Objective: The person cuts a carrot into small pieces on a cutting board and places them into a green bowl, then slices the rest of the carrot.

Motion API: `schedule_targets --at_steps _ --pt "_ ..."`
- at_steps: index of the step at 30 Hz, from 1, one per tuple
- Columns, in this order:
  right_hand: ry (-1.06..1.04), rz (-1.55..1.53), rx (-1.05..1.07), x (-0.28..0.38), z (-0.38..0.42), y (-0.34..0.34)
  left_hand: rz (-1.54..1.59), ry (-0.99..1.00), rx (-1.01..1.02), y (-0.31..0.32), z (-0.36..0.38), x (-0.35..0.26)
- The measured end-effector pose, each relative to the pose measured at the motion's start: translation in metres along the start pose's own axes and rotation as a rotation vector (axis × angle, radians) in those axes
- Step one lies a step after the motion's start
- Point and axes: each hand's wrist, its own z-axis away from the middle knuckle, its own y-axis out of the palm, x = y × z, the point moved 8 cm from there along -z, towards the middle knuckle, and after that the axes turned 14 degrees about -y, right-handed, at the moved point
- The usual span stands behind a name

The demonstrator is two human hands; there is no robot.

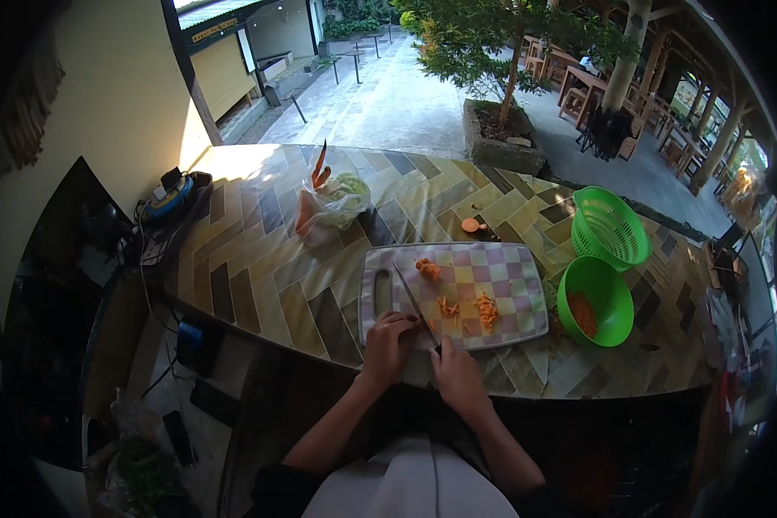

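Note:
My right hand point(458, 371) is closed round the dark handle of a kitchen knife point(410, 295), whose blade points away and to the left over a checkered cutting board point(518, 332). Just left of the blade, my left hand point(390, 341) rests at the board's near edge with its fingers curled together. Whatever lies under those fingertips is hidden. On the board are a clump of orange carrot pieces point(427, 269), some carrot sticks point(448, 307) and a small heap of finely chopped carrot point(487, 312).
Right of the board stands a green bowl point(617, 302) holding chopped carrot point(581, 312), with a green colander point(611, 226) behind it. A carrot end point(470, 225) lies beyond the board. At the back left sits a plastic bag point(341, 203) of vegetables, a carrot point(320, 168) sticking out.

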Motion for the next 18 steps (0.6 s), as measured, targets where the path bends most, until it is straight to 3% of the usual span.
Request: schedule_targets --at_steps 18 --pt "0.029 0.095 0.076 0.007 -0.015 0.007 0.020 0.001 0.022 0.001 0.001 0.003"
